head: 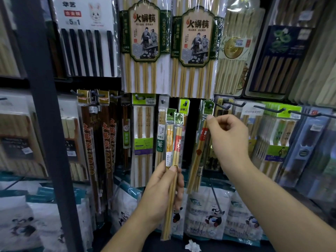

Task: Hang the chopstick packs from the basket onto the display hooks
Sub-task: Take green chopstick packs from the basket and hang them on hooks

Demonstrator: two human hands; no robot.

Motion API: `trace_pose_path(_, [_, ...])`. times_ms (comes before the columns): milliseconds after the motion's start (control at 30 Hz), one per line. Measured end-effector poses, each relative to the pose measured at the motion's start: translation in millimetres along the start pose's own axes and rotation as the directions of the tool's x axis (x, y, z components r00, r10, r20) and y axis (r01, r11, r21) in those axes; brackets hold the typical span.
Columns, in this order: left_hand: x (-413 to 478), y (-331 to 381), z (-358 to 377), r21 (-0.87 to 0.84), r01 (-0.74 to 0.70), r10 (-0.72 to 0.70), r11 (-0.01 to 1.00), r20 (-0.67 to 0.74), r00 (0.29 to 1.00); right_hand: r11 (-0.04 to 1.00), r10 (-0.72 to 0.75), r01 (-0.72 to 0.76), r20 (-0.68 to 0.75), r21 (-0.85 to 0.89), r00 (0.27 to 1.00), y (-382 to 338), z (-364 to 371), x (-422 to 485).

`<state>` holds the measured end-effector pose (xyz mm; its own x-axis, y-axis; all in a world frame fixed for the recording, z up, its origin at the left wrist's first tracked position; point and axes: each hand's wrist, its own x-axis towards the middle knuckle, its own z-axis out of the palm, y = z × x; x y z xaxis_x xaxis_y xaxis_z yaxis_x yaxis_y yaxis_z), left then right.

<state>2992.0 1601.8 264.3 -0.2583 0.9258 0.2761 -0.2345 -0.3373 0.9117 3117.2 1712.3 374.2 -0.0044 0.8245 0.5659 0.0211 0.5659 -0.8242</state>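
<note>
At the left, a dark upright post (49,124) cuts across the shelves, and the packs behind it are partly hidden. In the middle, two chopstick packs (172,142) in clear sleeves, each holding pale sticks under a green header, are held upright by the left hand (163,188). Its grip is clenched around their lower halves. Right of them, a hanging pack (198,157) with red-marked sticks is pinched near its top in the grip of the right hand (229,135), just under a display hook (210,105) carrying several green headers. Farther right, the hung packs are blurred and their labels cannot be read.
</note>
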Motion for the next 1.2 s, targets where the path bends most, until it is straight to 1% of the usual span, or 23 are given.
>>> trace_pose_path(67, [-0.4, 1.6, 2.6, 0.018, -0.020, 0.020, 1.000, 0.005, 1.000, 0.997, -0.066, 0.068, 0.092, -0.022, 0.994, -5.4, 1.2, -10.9])
trace_pose_path(167, [-1.3, 2.9, 5.0, 0.026, -0.029, 0.029, 0.999, 0.023, 0.999, 0.998, -0.050, 0.055, 0.197, -0.018, 0.979, -13.6, 5.4, -18.8])
trace_pose_path(467, [-0.8, 2.5, 3.8, 0.020, -0.030, 0.029, 0.999, 0.060, 0.998, 0.996, -0.052, 0.032, 0.258, 0.083, 0.965, -19.3, 6.6, -18.9])
trace_pose_path(567, [0.8, -0.7, 4.3, -0.002, -0.026, 0.026, 1.000, 0.046, 0.999, 0.994, -0.029, 0.005, 0.218, 0.107, 0.976, -19.8, 5.2, -16.2])
trace_pose_path(667, [2.0, -1.6, 4.6, 0.091, -0.026, 0.027, 0.996, -0.009, 1.000, 0.988, 0.021, -0.044, 0.149, 0.150, 0.989, -20.7, 1.3, -8.6])
trace_pose_path(733, [2.1, -1.5, 3.5, 0.141, -0.026, 0.031, 0.990, -0.034, 0.999, 0.987, 0.045, -0.061, 0.108, 0.149, 0.993, -20.2, -0.9, -2.0])
trace_pose_path(900, [6.7, -6.8, -0.7, 0.195, -0.007, 0.024, 0.981, -0.080, 0.996, 0.993, 0.046, -0.049, 0.032, 0.110, 0.998, -15.6, -1.7, 11.5])
trace_pose_path(1033, [9.3, -10.5, -1.4, 0.201, 0.006, 0.009, 0.980, -0.075, 0.997, 0.994, 0.037, -0.037, 0.000, 0.098, 0.999, -11.3, 0.1, 15.6])
trace_pose_path(1200, [9.6, -10.6, -0.7, 0.198, -0.001, 0.014, 0.980, -0.062, 0.998, 0.994, 0.029, -0.029, -0.004, 0.101, 1.000, -10.1, 3.2, 18.5])
